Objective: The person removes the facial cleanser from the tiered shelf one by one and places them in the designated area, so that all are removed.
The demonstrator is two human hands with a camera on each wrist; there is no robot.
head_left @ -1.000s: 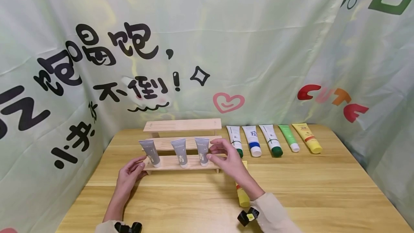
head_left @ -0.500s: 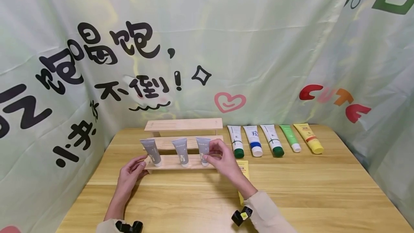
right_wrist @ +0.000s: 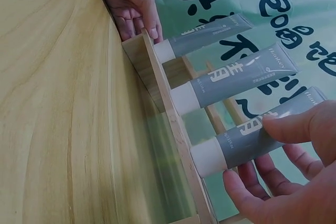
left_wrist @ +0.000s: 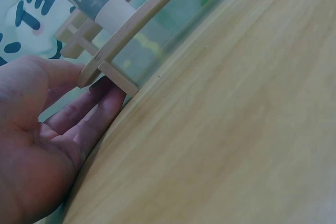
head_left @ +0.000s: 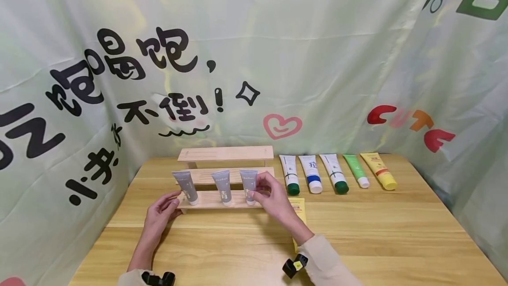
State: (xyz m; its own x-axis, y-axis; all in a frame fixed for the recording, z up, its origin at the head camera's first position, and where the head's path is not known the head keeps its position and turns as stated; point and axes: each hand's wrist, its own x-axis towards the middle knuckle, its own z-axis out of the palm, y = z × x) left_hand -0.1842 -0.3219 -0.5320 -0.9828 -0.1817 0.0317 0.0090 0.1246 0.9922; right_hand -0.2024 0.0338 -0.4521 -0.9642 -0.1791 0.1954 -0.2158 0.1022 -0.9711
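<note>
A three-tier wooden display rack (head_left: 226, 152) stands at the back of the table. On its lowest tier three grey squeeze tubes stand on their white caps: a left tube (head_left: 185, 184) leaning slightly, a middle tube (head_left: 222, 184) and a right tube (head_left: 248, 179). My right hand (head_left: 274, 195) pinches the right tube, thumb across its front and fingers behind, as the right wrist view shows. With thumb above and fingers below, my left hand (left_wrist: 47, 129) grips the left end of the lowest tier (left_wrist: 118, 45).
Right of the rack lie a green-capped white tube (head_left: 290, 173), a blue-banded tube (head_left: 311, 173), another green-capped tube (head_left: 334, 172), a green tube (head_left: 356, 170) and a yellow tube (head_left: 378, 170). Another yellow tube (head_left: 298, 208) lies partly under my right forearm. A printed curtain (head_left: 325, 78) hangs behind.
My right hand has moved slightly left, its thumb coming over the front of the right grey tube. The left hand keeps its place at the rack's end.
</note>
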